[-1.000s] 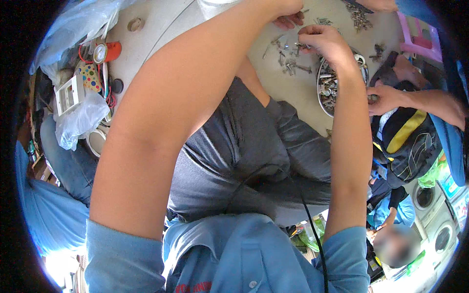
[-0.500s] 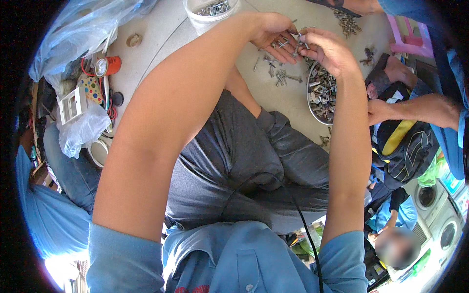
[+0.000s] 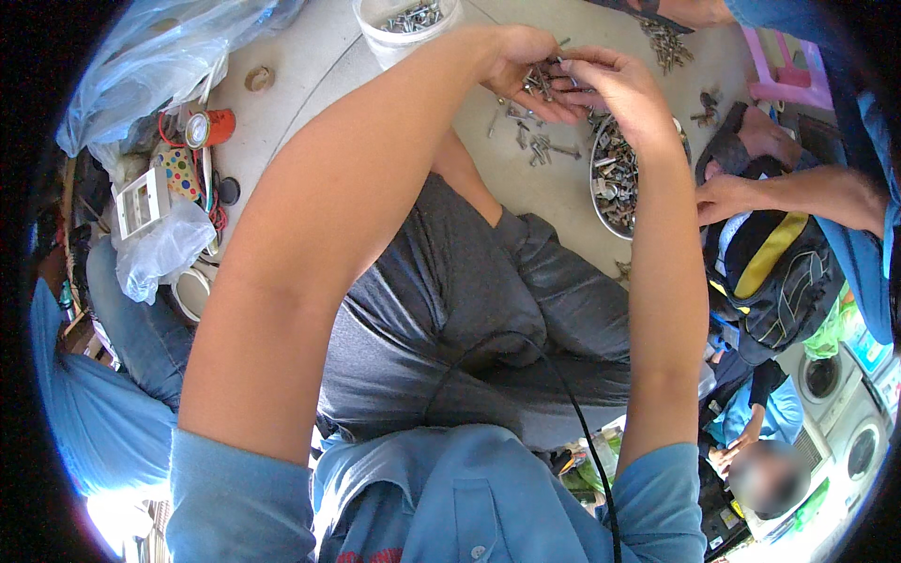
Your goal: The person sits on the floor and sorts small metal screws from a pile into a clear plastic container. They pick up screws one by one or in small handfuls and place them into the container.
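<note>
My left hand is cupped palm up, with several small metal bolts lying in it. Over its fingers reaches my right hand, thumb and fingertips pinched together at the edge of the left palm. Whatever sits between those fingertips is too small to make out. Just below both hands, loose bolts are scattered on the floor. A round metal bowl full of mixed bolts and metal fittings stands beside my right wrist, which partly covers it.
A white bucket holding more bolts stands beyond my left forearm. Another pile of screws lies at the far right, near a pink stool. A co-worker's hand is right of the bowl. An orange can stands at left.
My right fingers have shifted left over the left palm, and the bolt seen between them is no longer distinct. The co-worker's hand at right has moved slightly left.
</note>
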{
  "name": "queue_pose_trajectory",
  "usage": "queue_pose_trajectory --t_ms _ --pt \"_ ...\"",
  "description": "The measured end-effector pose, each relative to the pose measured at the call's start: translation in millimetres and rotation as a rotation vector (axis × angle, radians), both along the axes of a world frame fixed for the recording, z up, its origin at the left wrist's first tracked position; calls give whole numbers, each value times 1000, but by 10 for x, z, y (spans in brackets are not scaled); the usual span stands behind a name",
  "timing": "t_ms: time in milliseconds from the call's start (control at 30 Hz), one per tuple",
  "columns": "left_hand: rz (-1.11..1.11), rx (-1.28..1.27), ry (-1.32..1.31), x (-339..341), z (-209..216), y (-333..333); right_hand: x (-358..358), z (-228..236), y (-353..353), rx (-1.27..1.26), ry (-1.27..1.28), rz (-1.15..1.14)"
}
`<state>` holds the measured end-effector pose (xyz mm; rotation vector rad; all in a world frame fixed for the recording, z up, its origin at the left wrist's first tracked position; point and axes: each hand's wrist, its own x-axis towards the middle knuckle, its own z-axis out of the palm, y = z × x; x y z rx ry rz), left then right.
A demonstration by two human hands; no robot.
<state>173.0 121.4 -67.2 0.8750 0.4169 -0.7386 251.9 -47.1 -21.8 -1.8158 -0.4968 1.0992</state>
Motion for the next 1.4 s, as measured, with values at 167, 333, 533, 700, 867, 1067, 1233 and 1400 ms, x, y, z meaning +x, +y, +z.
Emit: queue_pose_trajectory --t_ms 167,333,533,700,867,1067,1233,1400 --pt "28 -59 20 -3 20 32 -235 256 30 -20 -704 63" --pt "163 -26 70 64 -166 -6 -569 284 -35 -47 -1112 67" --pt "97 -87 106 197 -345 -19 -656 188 -88 -113 -1200 72" --pt "116 -49 58 201 -309 -72 -636 242 -108 -146 -1241 129" --pt "50 -116 1 180 -236 -105 -622 312 -188 -105 -1195 60" --pt "303 -26 156 102 -29 -170 -840 972 -931 -66 -449 -209" --pt "307 -129 17 305 -610 137 -1032 929 -1972 281 426 -483" --pt "346 -6 3 106 -10 87 -1496 870 -2289 473 710 -932"
